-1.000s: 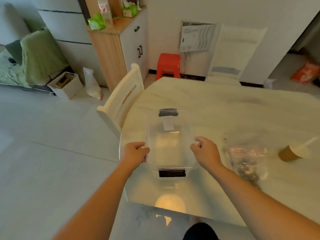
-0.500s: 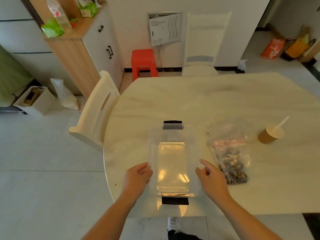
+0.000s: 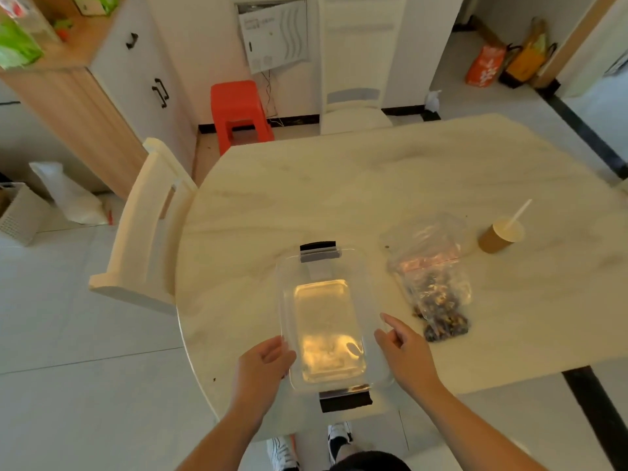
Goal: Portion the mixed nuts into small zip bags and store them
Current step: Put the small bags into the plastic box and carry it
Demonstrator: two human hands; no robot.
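A clear plastic container (image 3: 363,266) with black latches at both ends stands empty and lidless on the pale table (image 3: 339,185), near its front edge. My left hand (image 3: 263,363) curls its fingers against the container's left wall at the near corner. At the right rim is my right hand (image 3: 404,351), its index finger stretched out and the other fingers loose. A clear zip bag of mixed nuts (image 3: 438,300) lies flat on the table just right of the container, with a few more clear bags under its far end.
A brown paper cup with a white straw (image 3: 499,237) stands right of the nut bag. A cream chair (image 3: 149,226) is tucked against the table's left side, and another stands at the far side. My feet show under the front edge.
The container has come down and settled on the table closer to me. My right hand's fingers have loosened from its rim. My view has swung right and downward.
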